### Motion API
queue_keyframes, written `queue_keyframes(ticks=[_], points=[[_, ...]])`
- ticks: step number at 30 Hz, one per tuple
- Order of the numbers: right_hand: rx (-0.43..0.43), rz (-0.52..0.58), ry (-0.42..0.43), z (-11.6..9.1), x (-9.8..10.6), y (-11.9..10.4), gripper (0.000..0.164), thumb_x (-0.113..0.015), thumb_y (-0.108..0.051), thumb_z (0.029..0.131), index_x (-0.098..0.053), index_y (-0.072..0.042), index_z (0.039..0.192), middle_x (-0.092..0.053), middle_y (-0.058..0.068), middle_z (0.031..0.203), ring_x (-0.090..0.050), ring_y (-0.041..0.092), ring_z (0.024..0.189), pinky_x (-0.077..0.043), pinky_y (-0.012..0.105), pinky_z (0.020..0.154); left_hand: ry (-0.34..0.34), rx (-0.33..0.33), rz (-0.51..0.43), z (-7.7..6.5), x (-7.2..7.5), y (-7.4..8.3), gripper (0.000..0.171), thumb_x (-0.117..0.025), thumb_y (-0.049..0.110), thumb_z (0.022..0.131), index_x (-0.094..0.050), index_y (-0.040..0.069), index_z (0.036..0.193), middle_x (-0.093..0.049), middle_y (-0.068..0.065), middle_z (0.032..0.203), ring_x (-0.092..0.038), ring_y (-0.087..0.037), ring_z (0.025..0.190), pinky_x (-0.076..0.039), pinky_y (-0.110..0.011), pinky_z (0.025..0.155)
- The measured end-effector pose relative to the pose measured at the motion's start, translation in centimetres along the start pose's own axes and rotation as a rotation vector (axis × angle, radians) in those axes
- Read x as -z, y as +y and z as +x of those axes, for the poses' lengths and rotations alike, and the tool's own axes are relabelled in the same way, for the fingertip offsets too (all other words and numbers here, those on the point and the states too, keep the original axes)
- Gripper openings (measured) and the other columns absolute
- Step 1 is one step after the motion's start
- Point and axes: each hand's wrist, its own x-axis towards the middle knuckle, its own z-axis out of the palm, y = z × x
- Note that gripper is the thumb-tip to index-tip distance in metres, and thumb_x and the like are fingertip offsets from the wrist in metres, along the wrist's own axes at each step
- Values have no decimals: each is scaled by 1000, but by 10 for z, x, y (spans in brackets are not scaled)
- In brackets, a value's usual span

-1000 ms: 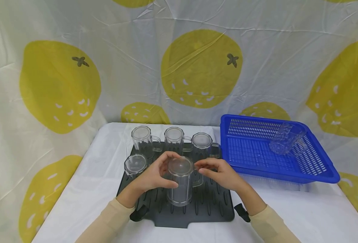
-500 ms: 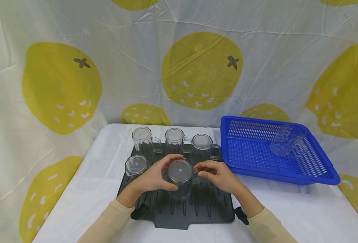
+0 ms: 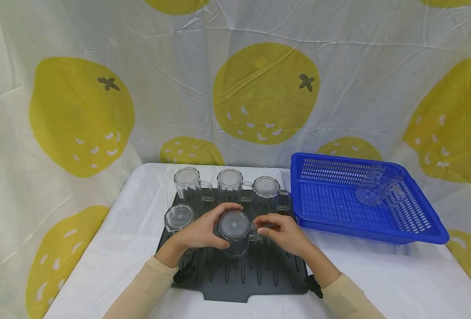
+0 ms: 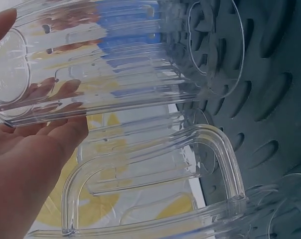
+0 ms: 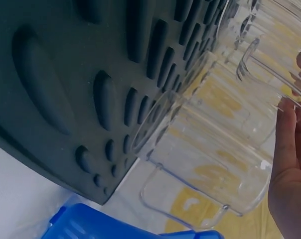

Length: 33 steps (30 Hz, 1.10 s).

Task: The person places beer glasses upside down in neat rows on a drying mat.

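Note:
An upside-down clear mug is between my hands over the ribbed dark drying mat. My left hand grips it near the base, thumb on the near side and fingers behind. At its handle, the fingers and thumb of my right hand pinch. In the left wrist view, the rim of the held mug is close to the mat; I cannot tell whether they touch. Just left of my left hand stands another inverted mug. Behind the hands, inverted mugs form a back row, including the right one.
A blue plastic basket stands right of the mat, with one clear mug lying in it. A white cloth covers the table. Behind hangs a lemon-print curtain.
The held mug has gone from tilted to more upright and moved back a little, lower over the mat. Both hands have kept hold and shifted slightly with it.

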Motion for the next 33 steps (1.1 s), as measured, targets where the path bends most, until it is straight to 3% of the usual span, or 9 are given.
queue_keyframes(ticks=[5, 12, 18, 25, 30, 33], points=[[59, -11, 30, 0, -3, 5, 27, -65, -17, 95, -68, 1, 114, -69, 11, 105, -66, 19, 96, -56, 31, 78, -4, 21, 21, 2, 1, -2, 83, -69, -4, 73, -33, 8, 147, -48, -11, 137, -53, -23, 116, -45, -34, 94], [-35, -17, 25, 1, -5, 6, 26, -65, -16, 94, -69, -2, 116, -69, 6, 107, -66, 21, 99, -55, 29, 82, -2, 67, 55, 3, 1, -3, 83, -66, -7, 74, -32, 7, 148, -47, -12, 137, -52, -24, 113, -46, -32, 91], [-25, -9, 31, 0, -4, 8, 26, -65, -15, 95, -69, -1, 116, -69, 9, 107, -67, 22, 99, -56, 31, 81, -13, 75, 57, 5, 2, -2, 84, -64, -7, 74, -29, 6, 149, -45, -12, 139, -51, -24, 114, -45, -33, 92], [-75, 10, 19, 2, -5, 9, 26, -64, -14, 96, -67, -3, 119, -68, 10, 112, -66, 24, 102, -54, 29, 83, -2, 99, 80, 5, 1, 0, 86, -62, -7, 74, -27, 11, 151, -45, -11, 139, -50, -24, 114, -43, -37, 91], [-81, 20, 11, 2, -6, 10, 27, -62, -15, 97, -65, -2, 120, -68, 10, 112, -65, 26, 105, -54, 34, 86, 49, 58, 89, 5, 1, 0, 84, -67, -2, 77, -28, 6, 150, -39, -14, 146, -47, -26, 121, -41, -43, 98], [-83, 32, 4, 2, -6, 10, 29, -62, -16, 97, -64, -1, 121, -68, 10, 113, -64, 27, 106, -54, 35, 87, 98, 9, 69, 5, 1, 2, 85, -73, 4, 78, -29, 5, 150, -34, -16, 151, -40, -27, 132, -32, -49, 108]])
